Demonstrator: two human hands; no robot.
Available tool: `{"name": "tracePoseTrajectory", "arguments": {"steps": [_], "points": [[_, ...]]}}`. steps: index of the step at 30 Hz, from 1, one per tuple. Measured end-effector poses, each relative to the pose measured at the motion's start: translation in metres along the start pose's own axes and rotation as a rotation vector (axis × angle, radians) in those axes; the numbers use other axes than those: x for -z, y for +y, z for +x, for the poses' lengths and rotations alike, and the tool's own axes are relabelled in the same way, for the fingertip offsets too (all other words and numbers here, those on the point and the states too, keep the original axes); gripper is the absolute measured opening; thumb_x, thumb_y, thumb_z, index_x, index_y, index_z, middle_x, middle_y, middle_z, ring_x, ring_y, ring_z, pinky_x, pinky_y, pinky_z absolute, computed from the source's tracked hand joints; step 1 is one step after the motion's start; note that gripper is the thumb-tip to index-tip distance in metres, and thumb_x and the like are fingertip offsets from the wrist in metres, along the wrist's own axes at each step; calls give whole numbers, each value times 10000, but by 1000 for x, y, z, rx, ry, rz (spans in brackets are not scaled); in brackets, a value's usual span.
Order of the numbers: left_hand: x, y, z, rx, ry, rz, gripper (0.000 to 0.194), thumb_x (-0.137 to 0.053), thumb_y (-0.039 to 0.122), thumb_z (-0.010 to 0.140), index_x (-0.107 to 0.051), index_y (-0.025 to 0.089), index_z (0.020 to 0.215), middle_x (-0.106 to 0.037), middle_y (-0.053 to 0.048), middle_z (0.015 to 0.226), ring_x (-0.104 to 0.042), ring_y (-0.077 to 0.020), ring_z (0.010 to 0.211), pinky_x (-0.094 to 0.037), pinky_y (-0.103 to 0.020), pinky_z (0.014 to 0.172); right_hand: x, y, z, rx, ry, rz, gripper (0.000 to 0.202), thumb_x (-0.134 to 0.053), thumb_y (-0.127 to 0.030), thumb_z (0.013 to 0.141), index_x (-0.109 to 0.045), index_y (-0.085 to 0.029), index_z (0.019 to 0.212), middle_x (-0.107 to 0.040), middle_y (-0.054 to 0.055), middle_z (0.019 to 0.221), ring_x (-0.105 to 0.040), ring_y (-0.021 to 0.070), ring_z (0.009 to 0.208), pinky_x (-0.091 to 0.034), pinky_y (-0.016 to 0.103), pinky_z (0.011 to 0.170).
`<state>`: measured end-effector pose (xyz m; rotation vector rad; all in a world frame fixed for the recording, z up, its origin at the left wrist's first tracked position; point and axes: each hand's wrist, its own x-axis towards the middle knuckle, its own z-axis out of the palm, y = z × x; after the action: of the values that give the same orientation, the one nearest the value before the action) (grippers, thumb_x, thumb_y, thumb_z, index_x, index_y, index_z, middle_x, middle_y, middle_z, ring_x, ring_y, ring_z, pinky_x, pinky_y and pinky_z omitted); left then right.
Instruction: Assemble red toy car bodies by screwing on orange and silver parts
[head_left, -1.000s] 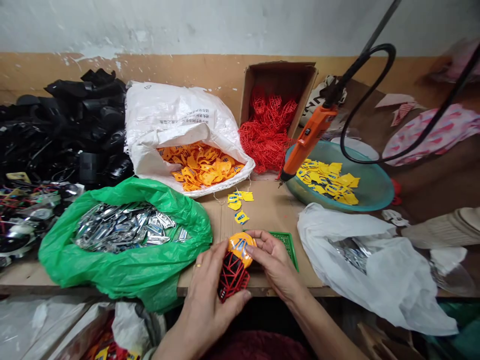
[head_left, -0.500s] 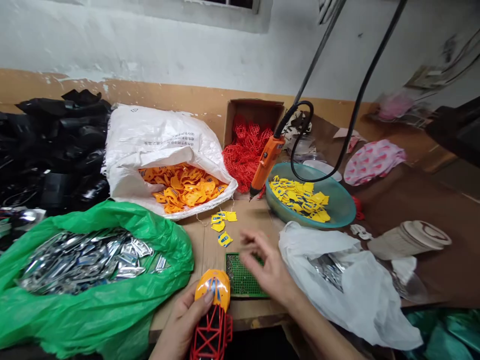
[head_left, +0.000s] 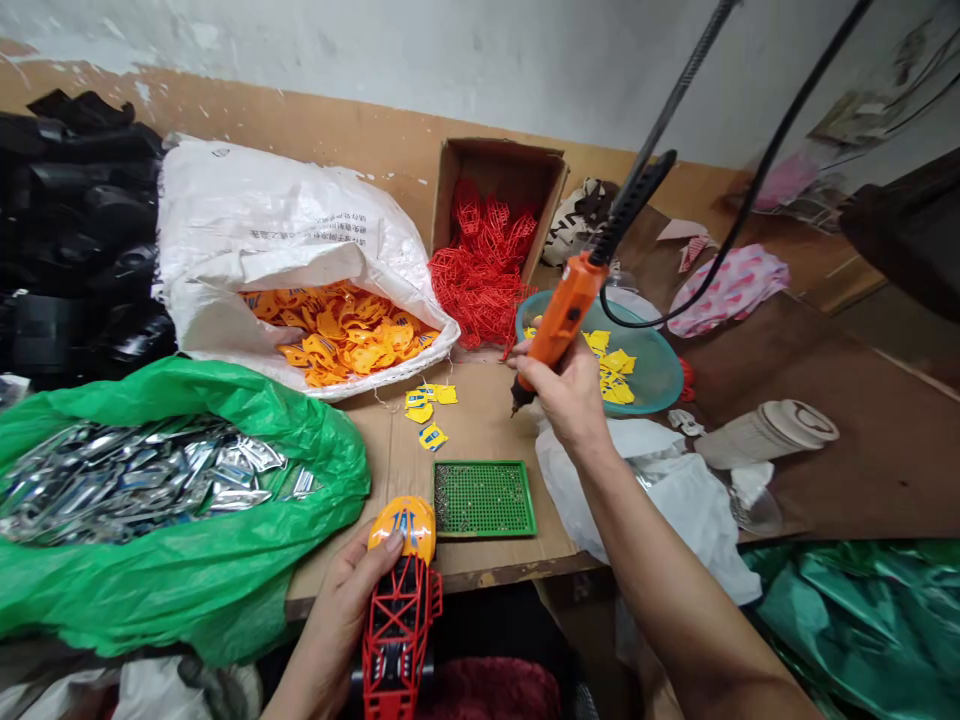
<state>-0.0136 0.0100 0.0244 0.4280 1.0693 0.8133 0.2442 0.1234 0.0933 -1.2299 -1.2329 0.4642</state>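
My left hand (head_left: 346, 590) is closed around a toy car (head_left: 397, 640) with a red lattice frame and an orange hood, its thumb pressed on the hood. The car is held at the table's front edge. My right hand (head_left: 566, 395) grips an orange electric screwdriver (head_left: 559, 312) that hangs from a cable, its tip angled down to the left. Below the tip lies a green perforated tray (head_left: 484, 498) with small screws, mostly along its left side. Several yellow pieces (head_left: 429, 408) lie on the table behind the tray.
A white sack (head_left: 262, 190) of orange parts and a green bag (head_left: 187, 590) of shiny silver parts stand left. A cardboard box (head_left: 499, 160) with red frames is at the back. Right are a teal basin (head_left: 660, 370) of yellow pieces, a white plastic bag (head_left: 675, 500) and a cup (head_left: 772, 432).
My right hand has moved up from beside the green tray and taken hold of the hanging screwdriver. The left hand still holds the toy car. The view has tilted down.
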Motion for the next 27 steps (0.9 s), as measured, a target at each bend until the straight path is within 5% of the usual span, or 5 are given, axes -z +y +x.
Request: {"name": "tracePoseTrajectory", "arguments": {"steps": [4,10,18,27], "points": [[1,-3,5,7,-35,26,510,-888,452,649,-702,156,1021,-710,-6,605,-638,-150,473,-511,-220,460,9,-17,-42,-150,-64,224,281,-713,-211,722,-620,-216,987,-648,-28,741,-638,157,626,-557,324,651],[-9,-6,3,51,-29,28,519,-891,433,645,-714,156,1047,-740,-30,675,-651,-146,509,-517,-215,494,10,-7,-79,-225,43,268,245,-754,-306,790,-601,-219,960,-587,-77,581,-573,118,462,-525,292,543],[-20,-16,-1,141,-112,-40,418,-869,422,686,-753,157,987,-715,-15,662,-619,-111,517,-492,-187,521,15,12,-89,-200,4,348,206,-708,-296,829,-575,-222,968,-551,-88,532,-537,119,452,-477,281,521],[-22,-27,3,138,-129,-64,386,-858,377,672,-759,139,960,-789,-91,793,-723,-204,660,-564,-263,646,12,17,-88,-186,-12,370,219,-702,-297,820,-564,-228,976,-536,-92,539,-541,119,449,-484,293,534]]}}
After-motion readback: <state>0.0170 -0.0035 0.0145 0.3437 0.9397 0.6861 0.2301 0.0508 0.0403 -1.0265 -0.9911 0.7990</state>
